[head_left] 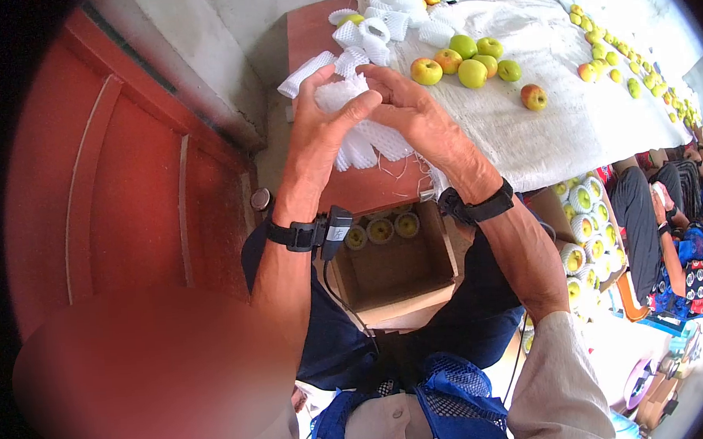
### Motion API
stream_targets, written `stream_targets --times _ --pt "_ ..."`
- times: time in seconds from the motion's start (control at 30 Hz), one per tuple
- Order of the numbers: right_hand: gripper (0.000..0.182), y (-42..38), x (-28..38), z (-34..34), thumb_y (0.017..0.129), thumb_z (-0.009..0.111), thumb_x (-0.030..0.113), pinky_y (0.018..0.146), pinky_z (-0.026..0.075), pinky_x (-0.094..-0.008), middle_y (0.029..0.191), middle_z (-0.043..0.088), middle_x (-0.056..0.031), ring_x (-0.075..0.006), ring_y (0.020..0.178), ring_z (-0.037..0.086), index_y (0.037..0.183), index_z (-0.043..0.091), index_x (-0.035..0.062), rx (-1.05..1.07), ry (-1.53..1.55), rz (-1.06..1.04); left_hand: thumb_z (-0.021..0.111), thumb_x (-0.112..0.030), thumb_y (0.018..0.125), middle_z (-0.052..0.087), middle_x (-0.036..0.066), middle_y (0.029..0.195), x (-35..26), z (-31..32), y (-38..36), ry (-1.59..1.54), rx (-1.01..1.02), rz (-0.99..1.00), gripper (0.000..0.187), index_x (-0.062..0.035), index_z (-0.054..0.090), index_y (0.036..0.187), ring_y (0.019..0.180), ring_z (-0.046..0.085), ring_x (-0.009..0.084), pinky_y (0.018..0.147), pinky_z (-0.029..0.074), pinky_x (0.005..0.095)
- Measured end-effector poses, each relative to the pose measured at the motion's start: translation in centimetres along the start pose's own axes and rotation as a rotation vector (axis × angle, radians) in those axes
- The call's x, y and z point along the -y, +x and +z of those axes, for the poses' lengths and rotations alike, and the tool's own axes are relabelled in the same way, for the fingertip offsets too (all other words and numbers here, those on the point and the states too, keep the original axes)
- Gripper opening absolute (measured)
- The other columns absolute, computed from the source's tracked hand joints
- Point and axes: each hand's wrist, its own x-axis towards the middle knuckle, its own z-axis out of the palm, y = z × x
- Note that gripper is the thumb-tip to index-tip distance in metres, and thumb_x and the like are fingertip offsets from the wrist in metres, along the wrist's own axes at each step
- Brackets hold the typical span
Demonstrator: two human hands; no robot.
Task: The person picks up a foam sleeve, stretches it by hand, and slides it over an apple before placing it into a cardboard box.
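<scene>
One red panelled door (128, 207) filled the left side, and one white sheet (570, 136) covered the far surface. One red tabletop (354, 186) lay beneath the hands. At the right showed at least one other person (641, 212), in dark trousers.

Between the knees was one cardboard box (400, 306), with three foam-wrapped fruits (381, 231) plainly visible in a row and the edges of more behind. A stack of wrapped fruit (583, 199) at the right was too crowded to count.

Two hands met above the red tabletop. The left hand (318, 114) curled its fingers around one white foam net (341, 94); the right hand (411, 109) had its fingers bent in narrowly against the net's other side, the tips partly hidden. Whether anything was inside could not be told.

Loose foam nets (391, 142) lay beyond and below the hands, overlapping too much to count. Two black wristbands (293, 236) were worn, one per arm.

Seven apples (473, 73) were grouped on the sheet, with one lone apple (533, 97) nearby; many small ones stretched away to the far right, uncounted.
</scene>
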Motion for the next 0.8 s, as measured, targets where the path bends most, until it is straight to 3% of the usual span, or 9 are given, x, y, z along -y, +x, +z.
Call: stream_targets --times 0.03,0.07,0.1,0.23,0.3,0.53,0.63,0.7,0.8 --pt "0.057 0.0 -0.2 -0.1 0.098 0.065 0.013 0.092 0.049 -0.0312 0.111 0.064 -0.011 -0.0171 0.105 0.061 0.148 0.043 -0.0053 -0.001 0.0 0.0 0.085 -0.03 0.086 0.055 0.018 0.133 -0.3 0.3 -0.1 -0.01 -0.008 -0.014 0.077 0.003 0.046 0.143 0.12 0.058 0.0224 0.101 0.049 0.0334" --pt "0.058 0.0 -0.4 -0.1 0.099 0.064 0.011 0.098 0.047 -0.0314 0.123 0.062 -0.0121 -0.0179 0.114 0.059 0.15 0.042 -0.0043 0.023 0.02 0.006 0.083 -0.019 0.089 0.056 0.015 0.134 -0.4 0.4 -0.1 -0.02 -0.016 -0.027 0.068 -0.0006 0.047 0.143 0.121 0.057 0.0208 0.104 0.046 0.0338" --pt "0.059 0.0 -0.5 -0.1 0.099 0.063 0.009 0.105 0.046 -0.0316 0.134 0.059 -0.0132 -0.0187 0.123 0.057 0.152 0.041 -0.0034 0.046 0.041 0.012 0.083 -0.019 0.089 0.056 0.015 0.134 -0.4 0.4 -0.1 -0.02 -0.016 -0.028 0.068 -0.0006 0.047 0.143 0.121 0.057 0.0208 0.104 0.046 0.0338" --pt "0.064 0.0 -0.4 0.0 0.098 0.064 0.009 0.107 0.044 -0.0336 0.135 0.059 -0.0143 -0.021 0.126 0.056 0.155 0.037 -0.0032 0.08 0.057 0.027 0.078 -0.016 0.092 0.06 0.014 0.128 -0.3 0.3 -0.1 0.077 -0.033 -0.017 0.058 -0.0011 0.049 0.14 0.115 0.06 0.0198 0.099 0.048 0.0335" --pt "0.07 0.0 -0.5 0.2 0.094 0.068 0.013 0.089 0.049 -0.0305 0.106 0.064 -0.0115 -0.0169 0.101 0.061 0.152 0.034 -0.006 0.058 0.084 -0.002 0.076 -0.015 0.092 0.061 0.014 0.127 -0.5 0.3 0.0 0.117 -0.051 -0.024 0.056 -0.001 0.05 0.139 0.114 0.061 0.0194 0.098 0.049 0.0337" --pt "0.084 0.3 -1.2 -0.3 0.086 0.076 0.015 0.081 0.048 -0.0315 0.103 0.063 -0.0123 -0.0162 0.093 0.059 0.153 0.03 -0.0082 0.136 0.034 0.065 0.072 -0.009 0.093 0.066 0.018 0.117 -0.5 0.0 0.3 -0.046 -0.129 0.012 0.05 0.0012 0.05 0.136 0.1 0.068 0.02 0.088 0.056 0.032" --pt "0.09 0.2 -0.7 -0.3 0.085 0.078 0.016 0.086 0.049 -0.0314 0.11 0.065 -0.0162 -0.0201 0.1 0.062 0.154 0.028 -0.01 0.157 0.067 0.112 0.072 -0.006 0.091 0.069 0.018 0.107 -0.9 0.2 0.2 -0.206 -0.116 -0.009 0.051 0.0017 0.049 0.136 0.092 0.071 0.0202 0.084 0.058 0.0313" --pt "0.083 -0.2 -0.1 -0.2 0.086 0.08 0.023 0.09 0.046 -0.0307 0.125 0.061 -0.0129 -0.0174 0.106 0.057 0.152 0.038 -0.0074 0.178 0.136 0.227 0.071 -0.005 0.092 0.069 0.017 0.104 -1.1 0.3 0.0 -0.252 -0.107 -0.013 0.051 0.0013 0.048 0.137 0.091 0.072 0.02 0.083 0.059 0.0313" --pt "0.088 0.0 -0.3 -0.4 0.083 0.083 0.032 0.1 0.044 -0.0319 0.13 0.06 -0.0146 -0.0205 0.118 0.056 0.15 0.041 -0.0065 0.218 0.159 0.239 0.07 -0.006 0.092 0.069 0.015 0.103 -1.2 0.1 -0.1 -0.233 -0.074 0.021 0.051 0.0006 0.048 0.137 0.089 0.071 0.0195 0.079 0.058 0.0315"
